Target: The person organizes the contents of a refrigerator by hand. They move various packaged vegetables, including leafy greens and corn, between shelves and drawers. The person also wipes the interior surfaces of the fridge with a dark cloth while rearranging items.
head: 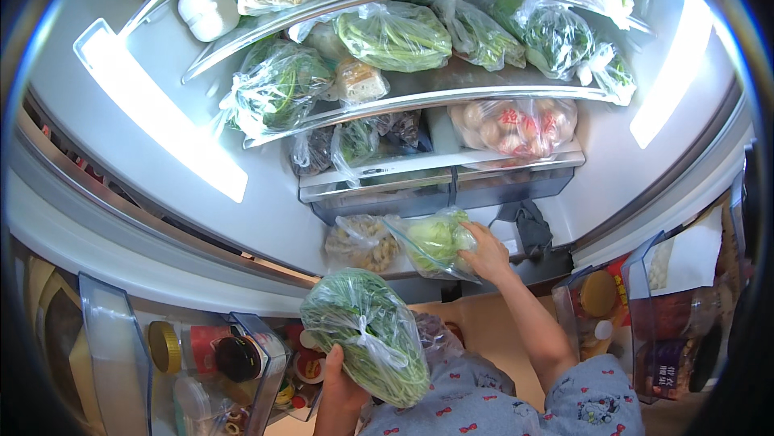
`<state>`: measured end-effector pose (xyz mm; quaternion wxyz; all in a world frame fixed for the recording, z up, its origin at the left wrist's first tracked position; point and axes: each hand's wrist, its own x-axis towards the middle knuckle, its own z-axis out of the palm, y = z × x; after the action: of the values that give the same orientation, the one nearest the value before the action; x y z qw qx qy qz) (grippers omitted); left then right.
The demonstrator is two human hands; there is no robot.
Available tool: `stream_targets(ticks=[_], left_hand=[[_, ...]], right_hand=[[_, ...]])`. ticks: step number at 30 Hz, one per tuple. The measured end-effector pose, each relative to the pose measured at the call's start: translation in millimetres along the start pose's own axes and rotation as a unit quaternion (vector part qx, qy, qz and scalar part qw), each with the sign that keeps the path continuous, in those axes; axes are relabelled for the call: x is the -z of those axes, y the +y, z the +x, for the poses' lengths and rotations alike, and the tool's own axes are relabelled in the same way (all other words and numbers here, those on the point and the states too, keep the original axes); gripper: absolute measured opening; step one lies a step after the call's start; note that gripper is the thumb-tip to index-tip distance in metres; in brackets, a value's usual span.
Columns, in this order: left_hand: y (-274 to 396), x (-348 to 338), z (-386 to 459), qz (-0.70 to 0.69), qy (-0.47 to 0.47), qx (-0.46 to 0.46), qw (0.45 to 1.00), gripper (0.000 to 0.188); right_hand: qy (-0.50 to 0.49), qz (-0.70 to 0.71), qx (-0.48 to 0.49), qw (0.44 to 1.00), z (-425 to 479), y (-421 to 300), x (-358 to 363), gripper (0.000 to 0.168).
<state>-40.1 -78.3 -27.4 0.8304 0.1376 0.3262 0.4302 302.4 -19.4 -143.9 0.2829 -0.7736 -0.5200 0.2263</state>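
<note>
My left hand (pixel 346 383) holds up a knotted clear plastic bag of leafy green vegetables (pixel 366 333) in front of my body, below the open refrigerator. To the right, my right hand (pixel 487 252) is at a clear bag with a pale green leafy vegetable (pixel 432 241) on the refrigerator's bottom; its fingers lie on the bag's right side. Whether they grip it is unclear. Touching that bag on its left is a clear bag of brownish, lumpy food (pixel 363 242). A dark grey cloth-like item (pixel 532 227) lies to the right of the hand.
Bagged greens (pixel 393 37) and other food crowd the glass shelves (pixel 423 97). A bag of round, pale produce (pixel 514 124) rests above the drawers (pixel 508 188). Jars (pixel 239 358) fill the left door bins; more jars and packets (pixel 665 369) stand in the right ones.
</note>
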Motion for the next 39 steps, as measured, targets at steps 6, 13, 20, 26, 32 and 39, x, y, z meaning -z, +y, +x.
stream_targets(ticks=[6, 13, 20, 26, 32, 39], left_hand=[[4.8, 0.9, 1.4, -0.019, -0.013, 0.016, 1.000, 0.064], [9.6, 4.6, 3.4, -0.036, -0.050, 0.024, 0.998, 0.066], [17.5, -2.0, -0.1, -0.019, -0.056, 0.010, 0.998, 0.072], [13.1, 5.4, 1.5, -0.012, -0.031, 0.004, 0.999, 0.077], [10.9, 12.4, -4.0, -0.018, -0.034, 0.018, 0.999, 0.079], [9.2, 5.3, -5.5, 0.002, -0.018, 0.008, 1.000, 0.082]], right_hand=[[-0.062, 0.252, -0.058, 0.964, -20.6, -10.5, 30.3, 0.051], [-0.076, 0.507, -0.131, 0.848, -21.0, -36.1, 74.6, 0.034], [-0.039, 0.570, -0.133, 0.810, 25.3, -69.0, 93.8, 0.035], [0.021, 0.553, -0.085, 0.828, 67.1, -79.3, 87.4, 0.036], [0.114, 0.517, 0.050, 0.847, 113.6, -97.8, 66.2, 0.032], [0.219, 0.428, 0.118, 0.869, 170.8, -95.6, 30.0, 0.041]])
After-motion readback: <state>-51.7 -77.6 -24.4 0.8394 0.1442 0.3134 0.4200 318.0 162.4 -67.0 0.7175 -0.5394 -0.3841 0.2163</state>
